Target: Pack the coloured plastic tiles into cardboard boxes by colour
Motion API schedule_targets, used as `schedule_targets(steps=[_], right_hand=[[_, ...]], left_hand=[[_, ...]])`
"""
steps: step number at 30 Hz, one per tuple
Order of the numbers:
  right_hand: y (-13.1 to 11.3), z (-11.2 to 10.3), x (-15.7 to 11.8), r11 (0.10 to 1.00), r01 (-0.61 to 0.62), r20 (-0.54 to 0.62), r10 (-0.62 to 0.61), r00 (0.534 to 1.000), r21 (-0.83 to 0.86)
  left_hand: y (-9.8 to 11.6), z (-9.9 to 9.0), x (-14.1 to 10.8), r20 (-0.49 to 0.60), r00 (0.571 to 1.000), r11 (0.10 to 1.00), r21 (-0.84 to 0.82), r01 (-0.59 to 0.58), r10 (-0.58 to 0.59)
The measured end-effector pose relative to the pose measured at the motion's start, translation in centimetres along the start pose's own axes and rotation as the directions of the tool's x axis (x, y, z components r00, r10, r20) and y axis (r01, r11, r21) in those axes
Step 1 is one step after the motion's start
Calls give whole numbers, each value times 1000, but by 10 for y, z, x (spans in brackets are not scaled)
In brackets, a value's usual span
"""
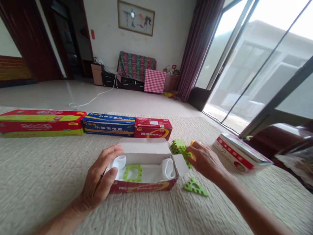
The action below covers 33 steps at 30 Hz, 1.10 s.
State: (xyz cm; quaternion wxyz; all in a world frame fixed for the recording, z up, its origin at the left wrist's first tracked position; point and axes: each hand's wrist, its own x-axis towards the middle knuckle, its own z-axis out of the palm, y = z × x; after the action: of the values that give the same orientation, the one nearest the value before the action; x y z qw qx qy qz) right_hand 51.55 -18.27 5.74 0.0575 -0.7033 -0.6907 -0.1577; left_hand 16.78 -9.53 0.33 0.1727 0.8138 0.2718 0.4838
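Observation:
An open red box with a white inside stands before me, its lid flap raised at the back. Inside lie a green square frame piece and a rolled white item at each end. My left hand grips the box's left end, thumb at the inner side and fingers behind. To the right of the box, my right hand is closed at a pile of green pieces; orange pieces show at its fingertips, partly hidden. A green triangular piece lies on the mat nearer to me.
Behind the open box, a long red and yellow box, a blue box and a closed red box form a row. At the right stands a white and red box. All rest on a beige quilted mat.

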Motion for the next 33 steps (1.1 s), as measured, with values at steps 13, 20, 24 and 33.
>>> schedule_targets(steps=[13,20,24,33], right_hand=[[1,-47,13,991,-93,-173,108,979,92],[-81,-79,46,932,209,-139,-175,975,295],[-120,-73,51,925,254,72,-285,956,283],[-124,-69,47,973,221,286,-231,930,69]], left_hand=[[3,1,3,-3,1000,999,-35,-14,14],[4,0,3,-11,999,998,-52,-31,30],[5,1,4,-17,999,998,-47,-31,30],[7,1,5,-25,1000,998,-52,-20,19]])
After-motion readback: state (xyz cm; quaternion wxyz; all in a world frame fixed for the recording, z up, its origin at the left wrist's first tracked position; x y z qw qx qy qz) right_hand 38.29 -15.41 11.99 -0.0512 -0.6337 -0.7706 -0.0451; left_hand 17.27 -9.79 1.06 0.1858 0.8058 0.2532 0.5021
